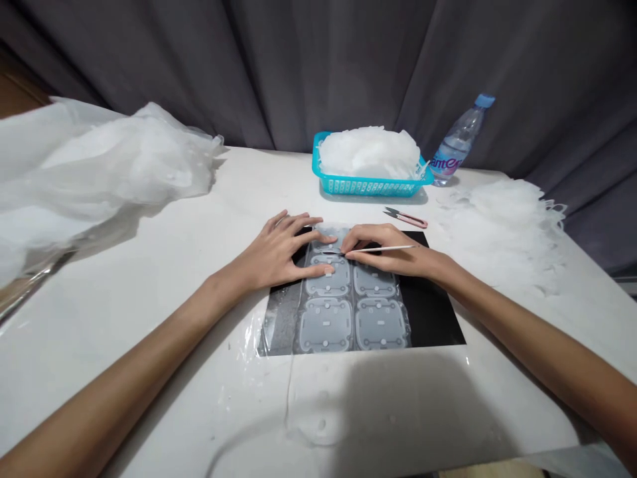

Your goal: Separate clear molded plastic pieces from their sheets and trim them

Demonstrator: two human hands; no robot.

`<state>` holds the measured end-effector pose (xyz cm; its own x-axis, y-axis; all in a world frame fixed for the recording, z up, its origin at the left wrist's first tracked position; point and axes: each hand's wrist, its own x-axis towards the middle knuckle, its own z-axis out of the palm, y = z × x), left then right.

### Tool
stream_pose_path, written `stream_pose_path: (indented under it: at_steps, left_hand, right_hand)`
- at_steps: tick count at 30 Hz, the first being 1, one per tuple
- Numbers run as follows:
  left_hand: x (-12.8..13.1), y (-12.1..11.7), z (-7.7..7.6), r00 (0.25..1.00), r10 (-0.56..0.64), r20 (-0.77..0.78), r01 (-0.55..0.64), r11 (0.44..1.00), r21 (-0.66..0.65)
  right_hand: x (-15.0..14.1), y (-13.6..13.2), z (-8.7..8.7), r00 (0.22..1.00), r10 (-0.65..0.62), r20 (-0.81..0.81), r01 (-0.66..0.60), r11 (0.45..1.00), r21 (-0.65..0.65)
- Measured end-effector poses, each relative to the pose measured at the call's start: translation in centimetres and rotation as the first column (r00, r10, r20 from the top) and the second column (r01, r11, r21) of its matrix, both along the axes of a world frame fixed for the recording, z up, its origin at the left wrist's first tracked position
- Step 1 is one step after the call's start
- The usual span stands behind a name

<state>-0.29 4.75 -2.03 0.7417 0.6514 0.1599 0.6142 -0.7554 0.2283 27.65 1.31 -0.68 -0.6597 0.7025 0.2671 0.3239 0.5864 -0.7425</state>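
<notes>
A translucent moulded sheet (pixel 326 324) with several rounded-square sections lies over a black mat (pixel 432 305). My left hand (pixel 283 252) rests at the sheet's left side, fingers spread and thumb and forefinger on its upper sections. Pinched in my right hand (pixel 381 249) is a thin white-handled tool (pixel 393 248). Its handle points right, and its working end is down at the sheet close to my left fingertips. A narrow slit or shiny strip shows there between two sections; the exact shape of the tip is too small to make out.
Behind the mat lie pink-handled thread snips (pixel 408 218). A blue basket (pixel 373 186) holds white pieces, with a tilted water bottle (pixel 454 149) beside it. More thin white pieces (pixel 507 232) are heaped at right. A large plastic bag (pixel 124 159) covers the left back.
</notes>
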Motion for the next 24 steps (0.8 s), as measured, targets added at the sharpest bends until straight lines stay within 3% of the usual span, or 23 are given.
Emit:
stream_pose_path:
  at_steps: [5, 14, 20, 24]
  left_hand:
    - [-0.1, 0.1, -0.2, 1.0, -0.005, -0.005, 0.005, 1.0, 0.014]
    - [-0.1, 0.0, -0.3, 1.0, -0.016, 0.013, 0.016, 1.0, 0.012]
    - [-0.1, 0.1, -0.1, 1.0, -0.008, -0.002, 0.008, 1.0, -0.002]
    - [-0.2, 0.2, 0.0, 1.0, -0.013, -0.005, 0.013, 1.0, -0.008]
  right_hand:
    - [0.1, 0.0, -0.1, 1.0, 0.003, 0.005, -0.003, 1.0, 0.027]
    - [0.7, -0.1, 0.0, 0.99, 0.057, 0.128, -0.083, 0.974, 0.211]
    - [1.1, 0.1, 0.6, 0.989, 0.079, 0.127, -0.097, 0.985, 0.143]
    - [1.4, -0.1, 1.7, 0.999, -0.011, 0.052, 0.01, 1.0, 0.028]
